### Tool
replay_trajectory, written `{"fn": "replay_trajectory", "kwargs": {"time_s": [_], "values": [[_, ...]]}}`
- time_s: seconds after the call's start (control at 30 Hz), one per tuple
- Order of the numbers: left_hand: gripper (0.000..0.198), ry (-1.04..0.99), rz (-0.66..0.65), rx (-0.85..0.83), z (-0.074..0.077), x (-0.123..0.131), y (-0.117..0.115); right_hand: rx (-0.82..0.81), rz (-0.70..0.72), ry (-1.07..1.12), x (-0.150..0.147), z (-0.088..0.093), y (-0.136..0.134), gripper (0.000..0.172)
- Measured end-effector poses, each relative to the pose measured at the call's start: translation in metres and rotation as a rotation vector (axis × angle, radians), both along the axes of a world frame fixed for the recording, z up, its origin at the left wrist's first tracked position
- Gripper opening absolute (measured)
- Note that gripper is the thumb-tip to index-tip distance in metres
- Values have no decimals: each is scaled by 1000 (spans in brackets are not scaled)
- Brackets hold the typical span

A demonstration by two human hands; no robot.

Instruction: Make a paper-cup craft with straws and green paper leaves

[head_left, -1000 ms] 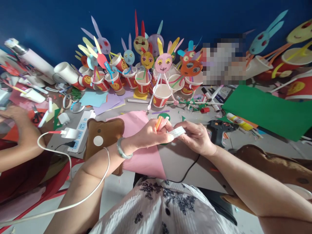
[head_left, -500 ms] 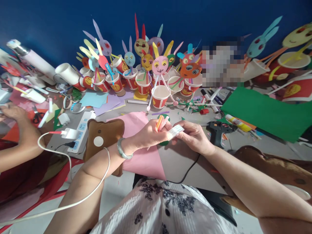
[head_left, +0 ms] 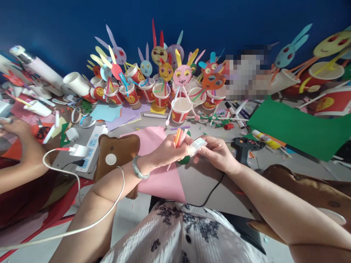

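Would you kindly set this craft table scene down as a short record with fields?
Left hand: grips a bundle of coloured straws
Right hand: pinches a white tape strip beside the straws
Under hands: pink paper
Right of hands: black glue gun, green sheet
Behind: paper-cup bunnies
Far left: another person's hand

Pink sheet (head_left: 161, 179): matt paper. Straws (head_left: 179, 137): smooth plastic (slight gloss). Bangle (head_left: 136, 167): polished, glassy. Green sheet (head_left: 298, 128): matt paper. Glue gun (head_left: 244, 146): dull black plastic.
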State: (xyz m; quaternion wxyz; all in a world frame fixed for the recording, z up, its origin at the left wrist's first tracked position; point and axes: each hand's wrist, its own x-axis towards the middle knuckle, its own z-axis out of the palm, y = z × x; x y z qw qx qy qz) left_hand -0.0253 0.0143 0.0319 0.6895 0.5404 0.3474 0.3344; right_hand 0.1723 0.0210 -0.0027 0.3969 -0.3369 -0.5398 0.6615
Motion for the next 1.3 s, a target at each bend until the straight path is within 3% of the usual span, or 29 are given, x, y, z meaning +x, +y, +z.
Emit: {"fn": "replay_trajectory", "kwargs": {"time_s": [0.17, 0.33, 0.63, 0.93, 1.3], "values": [[33, -12, -17, -56, 0, 1, 1, 30, -33, -87, 0, 4, -2, 42], [23, -29, -22, -169, -3, -1, 2, 5, -12, -57, 0, 2, -1, 42], [19, -15, -16, -30, -5, -3, 0, -29, 21, -51, 1, 3, -1, 42], [11, 14, -10, -1, -5, -1, 1, -88, 28, 59, 0, -8, 0, 38], [15, 18, -19, 1, -3, 0, 0, -120, 31, 123, 0, -12, 1, 35]]}}
